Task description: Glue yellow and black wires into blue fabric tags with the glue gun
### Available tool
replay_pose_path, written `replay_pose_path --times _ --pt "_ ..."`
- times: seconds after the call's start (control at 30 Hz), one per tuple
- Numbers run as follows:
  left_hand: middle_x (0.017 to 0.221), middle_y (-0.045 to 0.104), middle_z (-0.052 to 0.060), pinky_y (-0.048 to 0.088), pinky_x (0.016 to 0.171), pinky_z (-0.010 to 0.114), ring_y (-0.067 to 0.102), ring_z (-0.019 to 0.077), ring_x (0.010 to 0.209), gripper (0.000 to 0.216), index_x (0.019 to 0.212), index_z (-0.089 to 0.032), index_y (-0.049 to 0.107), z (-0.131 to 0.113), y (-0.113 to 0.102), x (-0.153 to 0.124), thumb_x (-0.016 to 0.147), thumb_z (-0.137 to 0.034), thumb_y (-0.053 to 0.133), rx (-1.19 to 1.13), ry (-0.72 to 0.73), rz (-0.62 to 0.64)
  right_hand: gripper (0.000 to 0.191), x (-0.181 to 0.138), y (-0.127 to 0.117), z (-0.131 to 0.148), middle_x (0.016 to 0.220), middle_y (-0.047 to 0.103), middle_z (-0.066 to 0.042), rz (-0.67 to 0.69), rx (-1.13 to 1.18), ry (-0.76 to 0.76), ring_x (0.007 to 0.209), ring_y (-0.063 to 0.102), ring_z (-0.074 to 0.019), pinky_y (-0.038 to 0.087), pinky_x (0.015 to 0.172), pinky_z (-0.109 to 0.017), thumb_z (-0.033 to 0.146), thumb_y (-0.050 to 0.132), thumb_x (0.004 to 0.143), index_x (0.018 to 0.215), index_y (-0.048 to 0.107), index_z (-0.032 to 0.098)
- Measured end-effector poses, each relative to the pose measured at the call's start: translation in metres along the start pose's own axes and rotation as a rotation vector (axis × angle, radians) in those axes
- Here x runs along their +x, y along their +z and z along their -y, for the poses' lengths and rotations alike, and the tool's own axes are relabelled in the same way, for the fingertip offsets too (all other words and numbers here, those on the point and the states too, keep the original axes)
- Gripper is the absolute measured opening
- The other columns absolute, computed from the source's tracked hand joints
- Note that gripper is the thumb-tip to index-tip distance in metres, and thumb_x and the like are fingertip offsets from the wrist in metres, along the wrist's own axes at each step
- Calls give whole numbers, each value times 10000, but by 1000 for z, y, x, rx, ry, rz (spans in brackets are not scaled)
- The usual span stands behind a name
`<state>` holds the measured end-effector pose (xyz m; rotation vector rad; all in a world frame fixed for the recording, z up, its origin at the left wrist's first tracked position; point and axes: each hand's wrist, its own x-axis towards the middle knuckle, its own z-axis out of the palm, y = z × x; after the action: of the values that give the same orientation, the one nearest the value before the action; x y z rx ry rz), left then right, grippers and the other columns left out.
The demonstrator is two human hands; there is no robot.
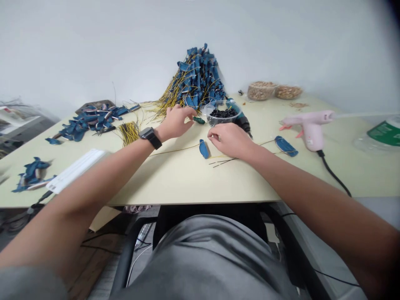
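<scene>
My left hand (pixel 177 121), with a dark watch on its wrist, hovers over the table with thumb and fingers apart. Just beyond its fingertips lies a small dark green object (pixel 199 120) whose kind I cannot make out. My right hand (pixel 231 139) is closed in a pinch in front of a clear bowl (pixel 208 121) of small black pieces (pixel 223 113). Whatever sits between those fingertips is too small to tell. Beside that hand lies a blue curved piece (pixel 204 149) on a thin wire. Another blue piece (pixel 286 146) rests right of my wrist, near loose dark wires (pixel 222 162).
A tall heap of blue pieces on yellow wires (pixel 196 77) stands against the wall. More blue pieces (pixel 87 123), yellow wires (pixel 128 132) and a white box (pixel 76 170) lie left. Rightward are a pink glue gun (pixel 312 129) with its cord and two tubs (pixel 261 91).
</scene>
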<state>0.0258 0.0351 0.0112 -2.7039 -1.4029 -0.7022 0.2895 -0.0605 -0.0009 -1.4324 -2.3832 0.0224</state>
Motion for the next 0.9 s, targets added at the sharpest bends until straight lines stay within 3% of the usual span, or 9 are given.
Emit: replay_pose_path --times 0.13,0.37,0.5,0.6,0.67,0.73,0.8,0.83,0.9 --pt "1637 868 226 506 1293 737 663 535 1590 498 1614 -233 934 8 21 37 1144 -254 769 182 109 171 336 0 2 -2 1276 965 -153 -20 29 -25 1152 860 -326 538 935 -417 97 668 1185 1218 991 184" --pt "1475 843 306 598 1254 639 737 490 1495 413 1456 -91 941 16 31 50 1191 -194 642 398 299 177 285 0 2 -5 1136 935 -132 -31 52 -23 1073 824 -312 469 869 -399 111 686 1197 1160 959 186" --pt "1436 843 263 600 1264 657 748 479 1455 350 1455 -150 861 23 13 40 1201 -285 663 286 239 -26 294 1 2 -6 1125 930 -125 -42 78 -25 1030 802 -291 459 852 -389 102 684 1183 1139 958 198" --pt "1519 807 177 516 1353 683 648 397 1520 292 1450 -264 740 39 -7 42 1292 -478 621 106 127 -365 295 1 2 -5 1160 942 -126 -42 94 -33 1047 813 -287 477 863 -385 96 690 1178 1152 964 199" --pt "1533 777 83 530 1322 607 617 263 1432 466 1446 -304 608 62 -25 53 1341 -745 499 -63 25 -518 295 0 2 -3 1186 953 -133 -22 85 -14 1078 829 -301 483 866 -392 93 695 1179 1167 971 195" --pt "1366 768 -20 582 1167 507 619 154 1216 859 1413 -316 446 96 -49 68 1184 -1134 316 -291 -98 -532 293 0 1 -1 1203 962 -138 -4 79 5 1091 843 -311 490 863 -398 94 705 1179 1185 981 194" --pt "1196 732 -86 608 1124 475 614 126 1144 1177 1337 -322 397 134 -83 76 882 -1365 96 -456 -238 -575 289 0 1 1 1207 967 -137 2 83 6 1090 853 -309 504 872 -396 93 720 1177 1195 991 192" --pt "1118 702 -97 645 1118 477 616 123 1105 1225 1266 -314 370 151 -103 74 795 -1373 -26 -476 -278 -576 285 -1 1 1 1199 967 -136 2 87 1 1087 856 -307 510 878 -393 92 727 1176 1197 995 189" --pt "1018 640 -82 766 1081 490 681 112 1045 1084 1098 -286 296 176 -149 58 894 -1226 -203 -204 -181 -446 281 -1 0 1 1179 967 -138 -2 99 -9 1075 858 -303 517 890 -388 91 737 1177 1200 1002 180"
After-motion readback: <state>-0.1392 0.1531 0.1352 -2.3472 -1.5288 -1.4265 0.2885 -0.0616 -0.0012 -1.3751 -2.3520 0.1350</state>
